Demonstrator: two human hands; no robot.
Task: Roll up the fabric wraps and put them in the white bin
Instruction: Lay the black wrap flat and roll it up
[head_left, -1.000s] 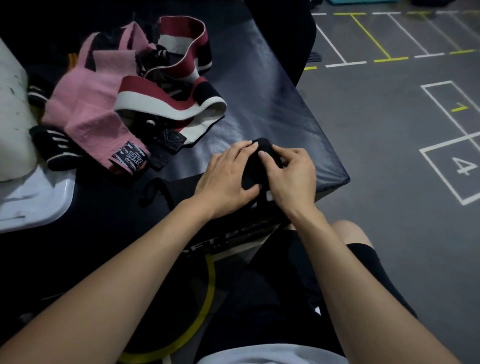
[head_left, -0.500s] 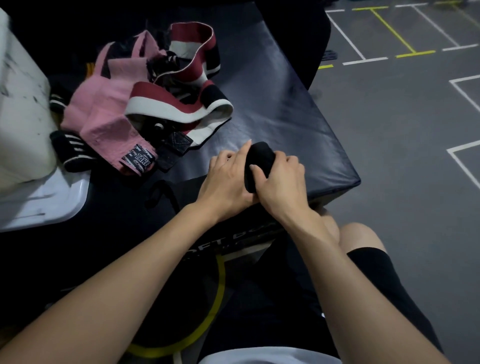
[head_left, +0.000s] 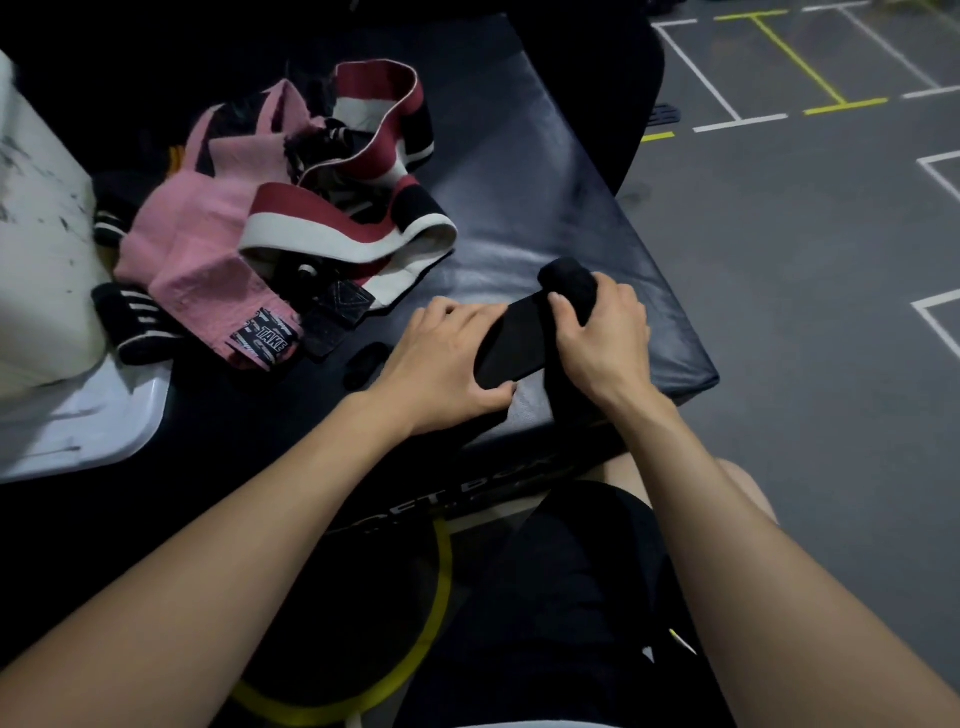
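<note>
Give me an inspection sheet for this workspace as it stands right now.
Surface: black padded box, glossy top.
Job's things: black wrap, one end rolled, a flat length stretched out from it; pile of loose wraps, pink and red-white-black; white bin at the left edge on a white lid.
Clutter: small black striped wraps beside the bin.
Grippers: left hand holds the flat end of the black wrap; right hand grips the rolled end.
Cables: nothing seen.
Surroundings: grey floor with white and yellow lines; person's knee at the box's near edge.
</note>
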